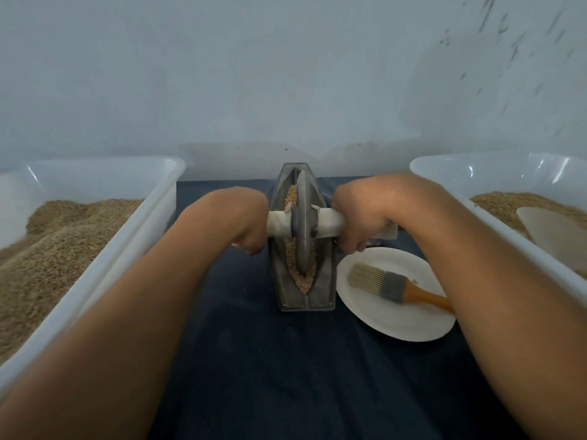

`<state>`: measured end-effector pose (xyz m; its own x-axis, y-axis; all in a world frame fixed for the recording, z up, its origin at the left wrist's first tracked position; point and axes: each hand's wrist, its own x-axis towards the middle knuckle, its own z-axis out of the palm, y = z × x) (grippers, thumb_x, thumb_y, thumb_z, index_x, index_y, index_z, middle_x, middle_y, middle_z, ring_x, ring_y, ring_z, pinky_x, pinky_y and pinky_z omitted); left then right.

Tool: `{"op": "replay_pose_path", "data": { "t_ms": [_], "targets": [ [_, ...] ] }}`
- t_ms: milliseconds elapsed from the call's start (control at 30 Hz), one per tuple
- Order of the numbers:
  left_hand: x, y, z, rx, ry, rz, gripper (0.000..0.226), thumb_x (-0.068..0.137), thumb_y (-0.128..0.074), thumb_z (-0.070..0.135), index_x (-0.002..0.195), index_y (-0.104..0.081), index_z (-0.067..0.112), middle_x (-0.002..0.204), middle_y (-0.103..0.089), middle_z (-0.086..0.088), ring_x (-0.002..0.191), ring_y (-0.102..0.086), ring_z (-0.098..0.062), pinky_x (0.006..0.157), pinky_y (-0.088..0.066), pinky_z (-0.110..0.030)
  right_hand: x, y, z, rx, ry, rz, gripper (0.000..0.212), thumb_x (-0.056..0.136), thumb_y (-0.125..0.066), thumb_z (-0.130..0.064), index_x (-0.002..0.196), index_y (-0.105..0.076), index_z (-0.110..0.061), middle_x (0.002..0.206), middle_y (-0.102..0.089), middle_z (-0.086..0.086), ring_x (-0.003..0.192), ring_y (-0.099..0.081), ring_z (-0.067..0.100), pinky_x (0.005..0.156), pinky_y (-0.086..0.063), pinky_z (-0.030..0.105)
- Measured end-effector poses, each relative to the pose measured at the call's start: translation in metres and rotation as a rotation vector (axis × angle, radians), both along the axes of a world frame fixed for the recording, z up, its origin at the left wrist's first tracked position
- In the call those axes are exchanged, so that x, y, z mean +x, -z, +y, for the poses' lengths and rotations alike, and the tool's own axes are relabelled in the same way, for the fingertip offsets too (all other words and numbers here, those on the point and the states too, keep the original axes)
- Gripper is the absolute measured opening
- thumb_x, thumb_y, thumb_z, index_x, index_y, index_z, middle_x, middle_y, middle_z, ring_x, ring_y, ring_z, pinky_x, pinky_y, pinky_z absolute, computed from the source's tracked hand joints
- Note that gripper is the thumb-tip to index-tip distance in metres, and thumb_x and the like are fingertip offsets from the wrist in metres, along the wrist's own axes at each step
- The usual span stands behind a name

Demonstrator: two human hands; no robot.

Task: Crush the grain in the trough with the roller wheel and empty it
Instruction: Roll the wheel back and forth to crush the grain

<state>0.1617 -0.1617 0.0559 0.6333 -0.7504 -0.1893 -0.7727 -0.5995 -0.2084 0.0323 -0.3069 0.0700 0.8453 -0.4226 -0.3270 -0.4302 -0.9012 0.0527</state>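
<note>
Now — both hands' fingers curled round axle | roller wheel between them, in trough

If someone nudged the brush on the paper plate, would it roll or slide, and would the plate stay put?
The brush probably slides rather than rolls: its head looks flat and wide. The plate looks thin and light, so it may well shift on the cloth with it.

Both bare forearms reach forward, converging at the wrists. The left hand curls knuckles-up around one end of the pale grey stone axle handle; the right hand grips the opposite end, fingers wrapped under, either side of centre.
</note>
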Motion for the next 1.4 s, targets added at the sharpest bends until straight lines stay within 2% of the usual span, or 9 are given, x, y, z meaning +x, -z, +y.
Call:
{"op": "replay_pose_path", "data": {
  "t_ms": [67,233,400,633,833,933,1033,1267,1400],
  "targets": [
    [0.008,0.007,-0.004,-0.091,-0.005,-0.027,0.042,0.078,-0.075,0.026,0.117,-0.064,0.013,0.089,-0.061,-0.002,0.084,-0.061,-0.023,0.076,-0.052,-0.035,0.008,0.008,-0.005,-0.126,-0.032,-0.089,0.011,0.067,-0.076,-0.029,0.071,-0.071,-0.02,0.053,-0.064,-0.005,0.045,-0.059,0.013,0.045,-0.045,0.022],
    [0.023,0.028,-0.018,-0.356,-0.017,-0.242,0.026,0.081,-0.068,0.016,0.104,-0.056,0.019,0.091,-0.058,-0.004,0.086,-0.06,-0.028,0.077,-0.047,-0.041,0.026,0.035,-0.026,-0.342,-0.075,-0.456,0.024,0.078,-0.072,-0.024,0.096,-0.059,-0.017,0.089,-0.065,0.008,0.075,-0.059,0.027,0.059,-0.041,0.034],
    [0.035,0.039,-0.025,-0.517,0.061,-0.407,0.017,0.086,-0.062,0.019,0.098,-0.05,0.019,0.097,-0.059,-0.004,0.081,-0.062,-0.027,0.071,-0.032,-0.036,0.034,0.05,-0.031,-0.517,-0.106,-0.751,0.02,0.084,-0.065,-0.015,0.1,-0.052,-0.013,0.089,-0.064,0.009,0.079,-0.061,0.033,0.06,-0.029,0.035],
    [0.027,0.035,-0.022,-0.473,0.025,-0.368,0.022,0.085,-0.064,0.02,0.095,-0.044,0.022,0.099,-0.06,-0.002,0.086,-0.061,-0.025,0.073,-0.029,-0.035,0.029,0.04,-0.026,-0.367,-0.021,-0.539,0.022,0.082,-0.068,-0.021,0.102,-0.058,-0.016,0.095,-0.067,0.009,0.08,-0.06,0.029,0.063,-0.039,0.034],
    [0.009,0.004,-0.007,-0.109,-0.051,-0.001,0.048,0.075,-0.078,0.031,0.117,-0.061,0.017,0.092,-0.056,-0.001,0.094,-0.061,-0.026,0.086,-0.052,-0.041,0.008,0.012,-0.003,-0.225,-0.018,-0.185,0.022,0.067,-0.08,-0.031,0.076,-0.063,-0.021,0.068,-0.064,0.001,0.056,-0.061,0.016,0.046,-0.043,0.025],
    [-0.004,-0.005,0.001,0.034,0.004,0.038,0.053,0.074,-0.081,0.036,0.12,-0.063,0.016,0.082,-0.055,0.003,0.084,-0.058,-0.02,0.077,-0.049,-0.033,-0.001,-0.002,0.006,-0.127,-0.023,-0.059,0.016,0.068,-0.081,-0.03,0.069,-0.07,-0.018,0.052,-0.067,-0.006,0.042,-0.062,0.005,0.037,-0.038,0.015],
    [-0.006,-0.004,0.003,0.056,0.023,0.041,0.055,0.075,-0.08,0.036,0.124,-0.063,0.017,0.094,-0.06,0.002,0.086,-0.058,-0.019,0.077,-0.048,-0.031,-0.005,-0.008,0.01,-0.002,-0.025,0.017,0.012,0.074,-0.079,-0.025,0.068,-0.071,-0.019,0.05,-0.066,-0.013,0.041,-0.061,-0.002,0.036,-0.038,0.013],
    [0.008,0.009,-0.005,-0.129,-0.001,-0.036,0.037,0.077,-0.072,0.028,0.112,-0.065,0.018,0.096,-0.063,-0.002,0.089,-0.062,-0.023,0.081,-0.053,-0.037,0.005,0.007,-0.002,-0.074,-0.041,-0.099,0.012,0.07,-0.077,-0.028,0.07,-0.067,-0.022,0.058,-0.066,-0.005,0.048,-0.062,0.009,0.041,-0.04,0.02],
    [0.019,0.027,-0.014,-0.375,-0.015,-0.211,0.021,0.083,-0.065,0.023,0.102,-0.055,0.022,0.093,-0.056,0.0,0.092,-0.059,-0.026,0.075,-0.039,-0.039,0.02,0.029,-0.018,-0.248,-0.037,-0.348,0.021,0.075,-0.074,-0.028,0.086,-0.059,-0.018,0.08,-0.064,-0.001,0.067,-0.059,0.02,0.055,-0.047,0.034]
  ]
}}
